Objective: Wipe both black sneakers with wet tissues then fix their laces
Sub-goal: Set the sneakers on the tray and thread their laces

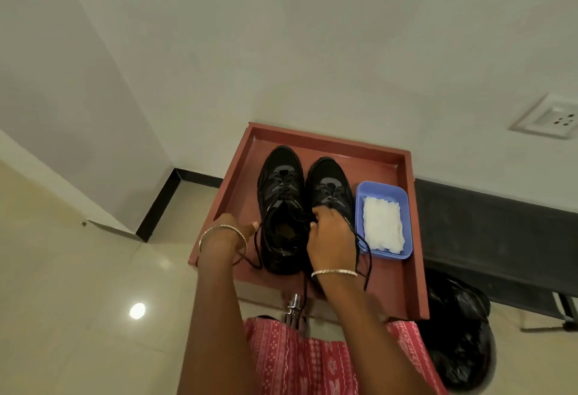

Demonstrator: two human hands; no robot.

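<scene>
Nearest, a lap in pink patterned cloth (300, 360) is showing under two bare forearms, each wearing a thin metal bangle. Both arms are reaching onto a reddish-brown tray (403, 272), square, matte, with a raised lip. The left hand (239, 228) is hovering by the tray's near left edge, fingers curled, pinching a thin black cord lace (257, 249) that is looping down past the left sneaker's (281, 206) heel. The right hand (330, 238) is lying over the collar of the right sneaker (331, 188), fingers bent round its lace; another lace end is trailing toward the tray's near right side. Both sneakers are sitting side by side and touching at the tray's middle, long axes running near to far, toes pointing to the far edge, heels toward the person. Their uppers are looking glossy black with grey panels; no brand is readable. Just right of them, a lavender plastic tub (362, 189), rounded rectangular, is holding a crinkled white wad of wet tissues (382, 222).
</scene>
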